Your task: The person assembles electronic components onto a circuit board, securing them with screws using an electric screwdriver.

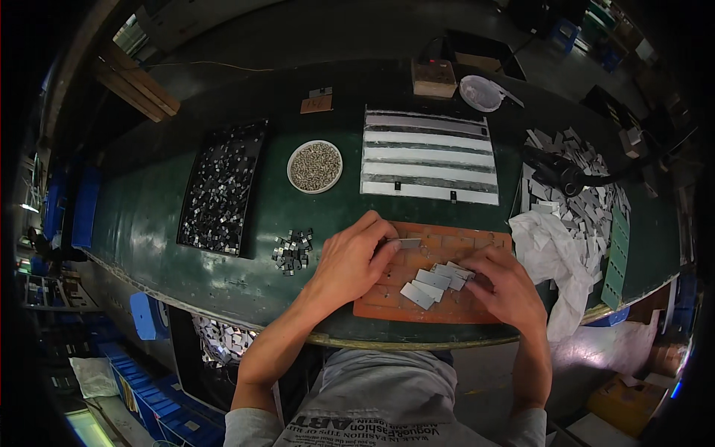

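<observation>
My left hand (356,255) is closed on a small grey metal plate (409,243), pinched between thumb and fingers over the left part of an orange board (477,309). This flat board has shallow rectangular recesses in it. A loose fan of similar grey plates (432,279) lies on the board's middle, some overlapping. At the right end of that fan, my right hand (503,283) is curled with its fingertips on the plates' edge. Its fingers partly hide what they grip.
Left are black parts (289,252), a black tray of parts (223,190) and a white bowl of small metal pieces (314,167). A white-striped panel (428,155) lies beyond the board. Rightward are a white cloth (551,257), piled grey plates (588,201) and a black jointed arm (570,179).
</observation>
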Tool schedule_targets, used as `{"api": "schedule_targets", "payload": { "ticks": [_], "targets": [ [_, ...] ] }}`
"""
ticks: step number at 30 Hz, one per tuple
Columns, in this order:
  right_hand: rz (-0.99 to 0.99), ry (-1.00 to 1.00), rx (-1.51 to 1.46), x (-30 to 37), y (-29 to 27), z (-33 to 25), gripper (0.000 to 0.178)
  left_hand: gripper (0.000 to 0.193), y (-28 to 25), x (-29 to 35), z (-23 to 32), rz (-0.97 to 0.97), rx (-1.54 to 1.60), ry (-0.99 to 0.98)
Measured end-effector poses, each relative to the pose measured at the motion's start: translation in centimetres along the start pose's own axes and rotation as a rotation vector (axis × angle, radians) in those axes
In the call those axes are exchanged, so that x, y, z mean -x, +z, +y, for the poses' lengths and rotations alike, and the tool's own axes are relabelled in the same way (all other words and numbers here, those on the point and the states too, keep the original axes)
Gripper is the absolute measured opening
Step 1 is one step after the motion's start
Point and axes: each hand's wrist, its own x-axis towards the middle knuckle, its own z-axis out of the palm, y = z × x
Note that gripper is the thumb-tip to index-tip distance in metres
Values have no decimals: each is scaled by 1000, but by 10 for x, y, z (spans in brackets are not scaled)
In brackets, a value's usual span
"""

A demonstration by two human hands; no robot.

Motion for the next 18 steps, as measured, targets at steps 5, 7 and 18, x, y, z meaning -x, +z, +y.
{"api": "schedule_targets", "payload": {
  "ticks": [5, 7, 18],
  "targets": [
    [27, 0, 8, -1, 4, 0, 25, 13, -4, -1, -13, 13, 98, 90],
    [2, 22, -15, -2, 4, -3, 19, 16, -5, -1, -18, 37, 123, 151],
    [190, 177, -232, 3, -1, 20, 22, 29, -22, -11, -7, 12, 220, 107]
  ]
}}
